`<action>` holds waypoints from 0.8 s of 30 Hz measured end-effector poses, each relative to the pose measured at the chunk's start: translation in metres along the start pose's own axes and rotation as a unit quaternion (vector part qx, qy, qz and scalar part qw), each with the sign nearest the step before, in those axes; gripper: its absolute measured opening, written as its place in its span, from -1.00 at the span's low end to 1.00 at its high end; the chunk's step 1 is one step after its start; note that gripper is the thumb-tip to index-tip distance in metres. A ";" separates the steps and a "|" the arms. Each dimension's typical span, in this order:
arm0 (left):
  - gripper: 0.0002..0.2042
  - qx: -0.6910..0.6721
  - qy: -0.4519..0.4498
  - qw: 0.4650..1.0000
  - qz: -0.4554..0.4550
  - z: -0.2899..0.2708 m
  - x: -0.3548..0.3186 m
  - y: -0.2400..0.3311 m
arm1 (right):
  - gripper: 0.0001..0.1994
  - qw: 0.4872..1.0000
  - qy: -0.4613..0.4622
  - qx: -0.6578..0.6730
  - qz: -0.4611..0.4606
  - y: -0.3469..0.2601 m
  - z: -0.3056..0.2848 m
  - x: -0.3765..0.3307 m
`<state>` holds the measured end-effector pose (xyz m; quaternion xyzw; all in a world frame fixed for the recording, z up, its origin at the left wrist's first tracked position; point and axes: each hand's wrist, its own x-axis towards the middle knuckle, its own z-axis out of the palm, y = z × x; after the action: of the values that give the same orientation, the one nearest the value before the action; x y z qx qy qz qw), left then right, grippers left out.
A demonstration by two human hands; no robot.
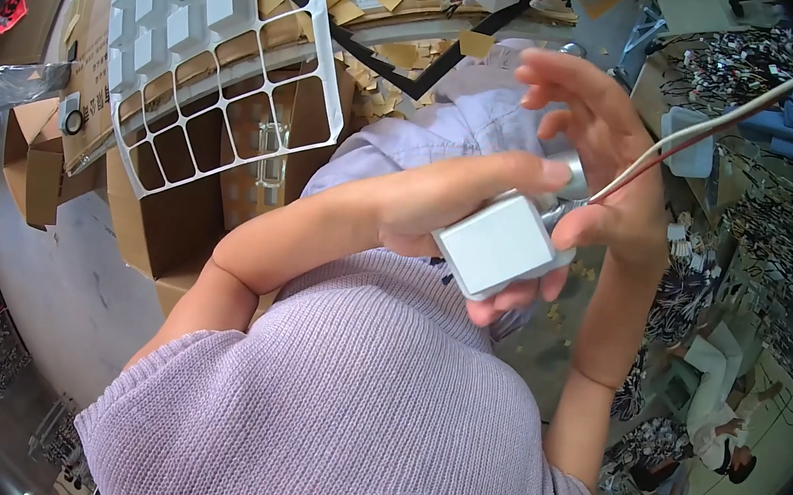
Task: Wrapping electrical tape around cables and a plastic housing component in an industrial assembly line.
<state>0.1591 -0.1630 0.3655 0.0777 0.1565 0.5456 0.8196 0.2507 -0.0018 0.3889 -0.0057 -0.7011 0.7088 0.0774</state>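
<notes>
My left hand [438,191] grips a white square box [498,247], with the thumb over the top and fingertips showing beneath its lower edge. A round silver metal part [573,177] sits by the box's far right corner, under my left thumb tip. My right hand [616,190] is right beside it, palm turned inward and fingers curved apart. The right thumb rests close to the box's right edge; whether it presses on it is unclear. White and red wires [692,140] pass in front of the right palm and run up to the right.
A white grid frame [226,106] at the upper left carries several pale boxes [184,27] in its far cells. Cardboard cartons [156,228] stand below it. Black strips [412,81] and yellowish pieces lie ahead. Cable bundles [767,214] fill the right; a person [725,431] is there too.
</notes>
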 end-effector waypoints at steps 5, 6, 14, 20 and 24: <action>-0.51 -0.202 -0.140 0.969 -0.025 0.007 -0.009 0.000 | -0.33 0.981 -0.171 0.069 -0.062 0.020 -0.015 0.010; -0.50 -0.129 -0.157 0.979 -0.024 -0.002 -0.009 -0.001 | -0.35 0.982 -0.164 0.070 -0.055 0.021 -0.017 0.009; -0.58 0.385 0.214 0.886 0.144 -0.010 -0.010 0.005 | -0.51 0.995 0.052 0.060 0.066 0.000 -0.012 -0.038; -0.55 0.560 0.238 0.749 0.263 -0.008 -0.002 -0.003 | -0.32 0.980 0.174 -0.004 0.095 -0.010 0.012 -0.045; -0.60 0.371 0.113 0.912 0.131 0.000 -0.009 0.007 | -0.28 0.990 0.112 -0.085 -0.019 -0.010 0.005 -0.014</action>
<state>0.1494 -0.1686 0.3690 0.3343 0.4276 0.5556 0.6299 0.2651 -0.0085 0.3977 -0.0784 -0.7455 0.6401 0.1682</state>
